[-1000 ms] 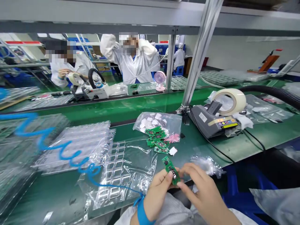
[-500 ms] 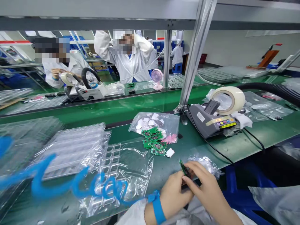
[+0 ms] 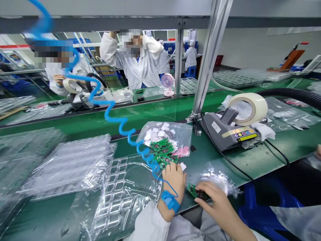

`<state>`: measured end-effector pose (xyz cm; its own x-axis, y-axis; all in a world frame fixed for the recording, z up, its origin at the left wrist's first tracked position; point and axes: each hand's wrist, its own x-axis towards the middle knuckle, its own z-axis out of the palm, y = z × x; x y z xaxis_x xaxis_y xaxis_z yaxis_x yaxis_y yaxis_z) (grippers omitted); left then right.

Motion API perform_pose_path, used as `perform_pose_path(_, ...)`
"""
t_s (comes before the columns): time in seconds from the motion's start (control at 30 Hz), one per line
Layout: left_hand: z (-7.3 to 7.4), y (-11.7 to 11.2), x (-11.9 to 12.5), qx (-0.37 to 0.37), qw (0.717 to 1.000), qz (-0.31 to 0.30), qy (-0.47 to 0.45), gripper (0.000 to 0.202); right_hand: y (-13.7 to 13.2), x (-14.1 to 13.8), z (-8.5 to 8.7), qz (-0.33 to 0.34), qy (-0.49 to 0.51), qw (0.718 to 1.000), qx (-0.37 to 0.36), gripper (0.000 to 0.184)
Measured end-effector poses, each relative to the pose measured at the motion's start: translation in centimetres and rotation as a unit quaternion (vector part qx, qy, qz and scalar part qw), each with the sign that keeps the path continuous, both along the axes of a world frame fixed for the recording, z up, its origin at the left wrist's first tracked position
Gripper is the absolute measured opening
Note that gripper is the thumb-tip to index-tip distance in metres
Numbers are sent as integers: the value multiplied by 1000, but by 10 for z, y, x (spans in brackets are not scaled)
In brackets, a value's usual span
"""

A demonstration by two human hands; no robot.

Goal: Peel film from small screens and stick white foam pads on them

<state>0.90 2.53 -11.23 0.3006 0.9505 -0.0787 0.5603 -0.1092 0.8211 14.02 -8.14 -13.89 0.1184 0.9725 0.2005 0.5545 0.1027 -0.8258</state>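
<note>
My right hand, at the front edge of the bench, pinches a green circuit board between thumb and fingers. Beyond and to the left, my left hand reaches palm down to the near edge of a pile of green circuit boards. Its fingers are slightly apart, with the thumb out to the side, and I see nothing held in them. Whether the fingertips touch a board is hidden. A small white square piece lies just past those fingers. A blue wrist strap with a coiled cord circles my left wrist.
Behind the boards lies a plastic bag with white pieces. A tape dispenser stands right, its cable trailing forward. Clear plastic trays are stacked left, beside a bagged tray. The blue coiled cord crosses the view. Co-workers sit opposite.
My left hand has left the board held at my right hand and moved forward and left to the pile. The right hand keeps the board, now tilted flatter. The blue cord has swung upward.
</note>
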Motion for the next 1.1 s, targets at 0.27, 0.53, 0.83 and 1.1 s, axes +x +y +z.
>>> perform_pose_path(0.27,10,-6,-5,46,997,-17,58,18,-1,-12,-14,83,-206,973,68,17)
perform_pose_path(0.53,43,-18,-38,21,995,-81,52,20,4,-23,-11,76,-229,967,86,16)
perform_pose_path(0.83,60,-34,-65,-50,987,-94,-120,25,1,-19,-8,43,-262,962,65,25)
perform_pose_path(1.1,52,-36,-84,-106,960,-56,-253,26,-2,-19,-1,6,-308,950,50,17)
